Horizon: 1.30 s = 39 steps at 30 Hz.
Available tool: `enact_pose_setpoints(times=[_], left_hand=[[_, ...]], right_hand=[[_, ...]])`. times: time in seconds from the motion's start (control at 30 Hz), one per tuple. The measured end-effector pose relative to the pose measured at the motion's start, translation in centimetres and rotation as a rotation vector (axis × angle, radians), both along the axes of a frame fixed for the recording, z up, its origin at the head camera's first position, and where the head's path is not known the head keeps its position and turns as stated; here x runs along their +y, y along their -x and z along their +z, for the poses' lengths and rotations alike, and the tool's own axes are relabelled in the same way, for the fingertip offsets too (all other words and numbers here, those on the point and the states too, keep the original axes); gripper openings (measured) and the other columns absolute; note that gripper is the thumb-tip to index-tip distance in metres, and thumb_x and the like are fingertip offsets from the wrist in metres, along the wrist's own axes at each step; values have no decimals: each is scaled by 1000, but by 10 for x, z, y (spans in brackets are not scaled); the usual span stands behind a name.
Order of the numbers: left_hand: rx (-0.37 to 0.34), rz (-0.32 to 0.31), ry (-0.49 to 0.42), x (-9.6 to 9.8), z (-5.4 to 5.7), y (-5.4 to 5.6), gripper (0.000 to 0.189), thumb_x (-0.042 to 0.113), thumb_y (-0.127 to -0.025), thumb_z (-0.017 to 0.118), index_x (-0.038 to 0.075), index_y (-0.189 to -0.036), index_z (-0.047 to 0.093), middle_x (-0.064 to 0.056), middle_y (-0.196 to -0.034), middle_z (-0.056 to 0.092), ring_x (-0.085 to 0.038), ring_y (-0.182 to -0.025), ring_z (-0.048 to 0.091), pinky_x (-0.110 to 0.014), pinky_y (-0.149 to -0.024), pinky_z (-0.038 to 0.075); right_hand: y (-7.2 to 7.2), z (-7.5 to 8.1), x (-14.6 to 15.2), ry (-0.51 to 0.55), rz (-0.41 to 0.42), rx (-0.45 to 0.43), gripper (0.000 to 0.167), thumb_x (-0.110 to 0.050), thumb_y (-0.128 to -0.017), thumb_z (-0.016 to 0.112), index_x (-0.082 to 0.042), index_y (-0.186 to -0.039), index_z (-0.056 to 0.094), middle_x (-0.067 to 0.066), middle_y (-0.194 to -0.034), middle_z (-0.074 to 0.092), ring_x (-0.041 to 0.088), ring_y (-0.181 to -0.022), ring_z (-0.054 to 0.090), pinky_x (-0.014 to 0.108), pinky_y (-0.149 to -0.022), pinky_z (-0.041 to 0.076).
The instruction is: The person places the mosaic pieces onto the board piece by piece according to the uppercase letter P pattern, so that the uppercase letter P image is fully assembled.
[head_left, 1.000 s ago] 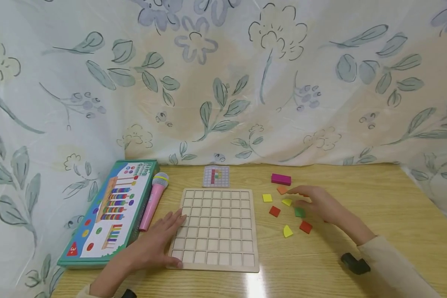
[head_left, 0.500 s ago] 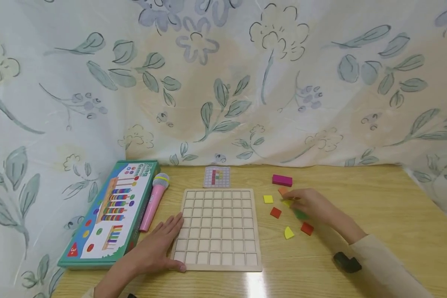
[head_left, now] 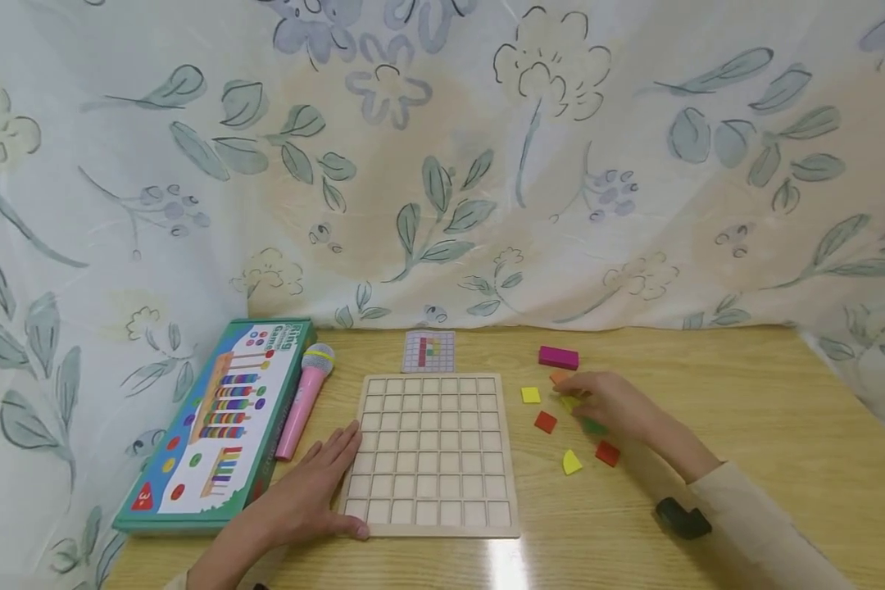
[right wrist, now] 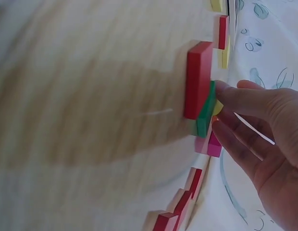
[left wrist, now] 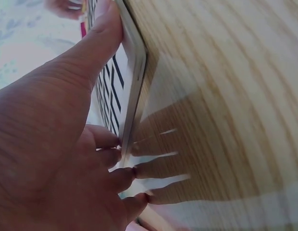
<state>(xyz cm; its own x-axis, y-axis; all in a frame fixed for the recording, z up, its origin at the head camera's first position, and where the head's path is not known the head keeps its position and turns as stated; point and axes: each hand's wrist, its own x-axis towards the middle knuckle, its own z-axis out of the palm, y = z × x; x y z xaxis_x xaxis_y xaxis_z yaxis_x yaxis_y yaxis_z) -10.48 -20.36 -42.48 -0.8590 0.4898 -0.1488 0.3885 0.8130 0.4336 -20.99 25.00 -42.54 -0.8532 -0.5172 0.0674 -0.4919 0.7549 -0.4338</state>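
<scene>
My left hand [head_left: 310,492] rests along the left edge of a wooden grid board [head_left: 431,531], its fingers extended and the thumb on the lower left corner. In the left wrist view, the fingers of the left hand [left wrist: 67,139] touch the table beside the board [left wrist: 134,91]. My right hand [head_left: 612,407] is low over the coloured tiles, thumb and fingertips around a yellow quarter-circle tile [head_left: 570,402], which it appears to pinch. An orange tile [head_left: 557,377] is by its fingertips. A green tile [right wrist: 206,110], partly hidden in the head view, stands against the thumb.
Yellow [head_left: 531,395] and red square tiles [head_left: 546,422], another red tile [head_left: 608,453] and a yellow quarter circle [head_left: 571,462] lie around. Behind are a magenta block [head_left: 558,357] and a pattern card [head_left: 428,351]. A pink microphone [head_left: 300,414] and game box [head_left: 217,418] stand left.
My right hand has moved slightly left and closed in around the yellow quarter-circle tile, then stayed there. My left hand stays at the board's edge.
</scene>
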Motion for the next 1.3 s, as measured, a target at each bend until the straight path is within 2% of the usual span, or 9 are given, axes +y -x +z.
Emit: enact_pose_setpoints(times=[0.2, 0.4, 0.63, 1.07, 1.3], left_hand=[[27, 4, 15, 1, -2, 0, 124, 75, -68, 67, -1, -154, 22, -16, -162, 18, -40, -147, 18, -57, -116, 19], [33, 14, 25, 2, -3, 1, 125, 78, -67, 66, 0, -154, 23, -14, -162, 19, -39, -147, 18, -57, -116, 19], [37, 19, 29, 2, -2, -1, 124, 78, -67, 66, 0, -154, 24, -15, -162, 18, -39, -147, 17, -57, -116, 20], [38, 20, 34, 3, 0, -1, 123, 79, -68, 64, 1, -155, 24, -13, -162, 18, -37, -148, 16, -55, -118, 18], [36, 33, 27, 4, -2, 3, 122, 78, -68, 66, 3, -155, 24, -12, -162, 19, -36, -148, 17, -56, -117, 18]], right_hand=[[-1, 3, 1, 11, -37, -28, 43, 0, -77, 80, -6, -118, 69, 5, -108, 71, 22, -96, 66, 39, -83, 58], [-2, 7, 1, 53, -15, -35, 41, 1, -79, 78, -5, -119, 69, -3, -94, 68, 14, -86, 60, 34, -79, 58], [1, 14, -6, 91, 17, -18, 39, 2, -80, 78, -2, -118, 69, -2, -91, 68, 13, -84, 61, 33, -76, 58], [8, 19, -49, 167, 112, 12, 35, 3, -80, 77, 1, -114, 69, -2, -85, 65, 14, -81, 62, 32, -75, 59], [9, 26, -85, 205, 154, -48, 35, 2, -83, 74, 1, -118, 68, -2, -87, 68, 14, -85, 63, 29, -77, 58]])
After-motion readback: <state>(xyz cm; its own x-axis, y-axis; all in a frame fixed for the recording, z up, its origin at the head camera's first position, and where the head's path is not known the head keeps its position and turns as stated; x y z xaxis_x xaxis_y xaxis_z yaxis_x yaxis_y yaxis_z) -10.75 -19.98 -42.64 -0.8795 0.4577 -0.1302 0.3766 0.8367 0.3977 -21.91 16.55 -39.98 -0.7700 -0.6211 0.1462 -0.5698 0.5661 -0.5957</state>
